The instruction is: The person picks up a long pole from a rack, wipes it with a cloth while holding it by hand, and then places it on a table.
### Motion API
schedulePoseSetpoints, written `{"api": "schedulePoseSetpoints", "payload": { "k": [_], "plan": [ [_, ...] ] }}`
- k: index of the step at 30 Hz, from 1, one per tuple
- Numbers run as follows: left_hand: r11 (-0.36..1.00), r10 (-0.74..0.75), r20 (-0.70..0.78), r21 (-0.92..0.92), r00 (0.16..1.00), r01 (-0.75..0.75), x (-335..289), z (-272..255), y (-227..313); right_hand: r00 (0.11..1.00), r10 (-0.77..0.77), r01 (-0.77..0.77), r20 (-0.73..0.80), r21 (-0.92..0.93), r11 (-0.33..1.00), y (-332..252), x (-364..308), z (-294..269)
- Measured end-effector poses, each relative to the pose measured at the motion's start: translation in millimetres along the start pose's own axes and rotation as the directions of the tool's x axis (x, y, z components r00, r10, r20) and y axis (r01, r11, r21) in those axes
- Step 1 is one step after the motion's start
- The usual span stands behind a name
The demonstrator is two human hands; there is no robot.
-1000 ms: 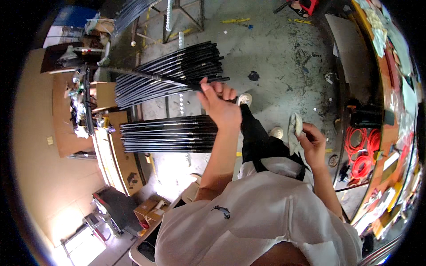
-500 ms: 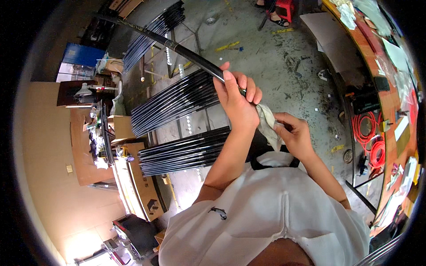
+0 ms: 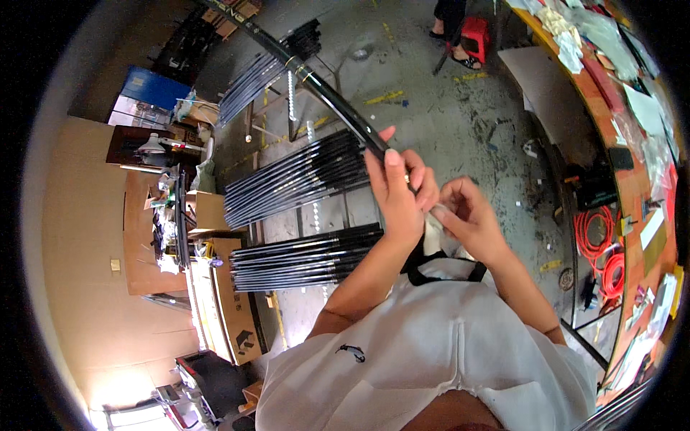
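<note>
A long black fishing rod (image 3: pixel 327 90) with gold bands slants from the upper left down to my hands. Closed round its lower part is my left hand (image 3: pixel 399 190), thumb lying along the top. Just right of it, my right hand (image 3: pixel 471 223) pinches a pale cloth (image 3: pixel 432 237) at the rod's lower end. Part of the cloth is hidden behind the fingers, and so is the end of the rod.
Several black rods lie in bundles (image 3: pixel 298 179) on low racks to the left, with a nearer bundle (image 3: pixel 305 258) below. At the right, a cluttered workbench (image 3: pixel 600 90) curves past coiled red hoses (image 3: pixel 593 237). A person's feet (image 3: pixel 467 61) show beside a red stool (image 3: pixel 474 36).
The rod has tilted more steeply, and its lower end and my left hand have moved down and right. The cloth is more bunched and less of it shows. The view has shifted slightly.
</note>
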State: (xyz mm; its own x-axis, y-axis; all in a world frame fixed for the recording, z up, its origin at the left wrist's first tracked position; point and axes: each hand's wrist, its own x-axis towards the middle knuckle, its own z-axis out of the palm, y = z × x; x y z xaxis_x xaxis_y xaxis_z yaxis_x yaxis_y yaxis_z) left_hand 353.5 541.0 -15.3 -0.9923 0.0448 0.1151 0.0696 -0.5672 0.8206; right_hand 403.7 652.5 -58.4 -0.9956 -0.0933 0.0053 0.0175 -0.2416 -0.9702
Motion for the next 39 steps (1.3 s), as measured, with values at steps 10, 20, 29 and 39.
{"api": "schedulePoseSetpoints", "payload": {
  "k": [10, 20, 29, 39],
  "plan": [
    [0.994, 0.087, -0.075, -0.053, 0.993, -0.091, 51.3, -33.3, 53.2, 0.915, 0.367, -0.34, 0.165, -0.17, 0.925, 58.9, -89.0, -80.7],
    [0.94, -0.154, 0.036, -0.302, 0.987, 0.158, -4.0, 15.4, -16.8, 0.941, 0.311, -0.315, 0.134, 0.009, 0.949, -30.4, -16.3, -14.7],
    [0.987, 0.106, -0.097, -0.108, 0.99, -0.116, 65.8, -32.9, 53.3, 0.774, 0.54, -0.525, 0.33, -0.141, 0.839, 0.9, -78.0, -71.5],
    [0.937, 0.146, -0.267, -0.271, 0.953, -0.219, 126.7, -118.4, 132.4, 0.873, 0.476, -0.345, 0.101, -0.562, 0.752, 4.8, -136.9, -79.6]
  ]
}}
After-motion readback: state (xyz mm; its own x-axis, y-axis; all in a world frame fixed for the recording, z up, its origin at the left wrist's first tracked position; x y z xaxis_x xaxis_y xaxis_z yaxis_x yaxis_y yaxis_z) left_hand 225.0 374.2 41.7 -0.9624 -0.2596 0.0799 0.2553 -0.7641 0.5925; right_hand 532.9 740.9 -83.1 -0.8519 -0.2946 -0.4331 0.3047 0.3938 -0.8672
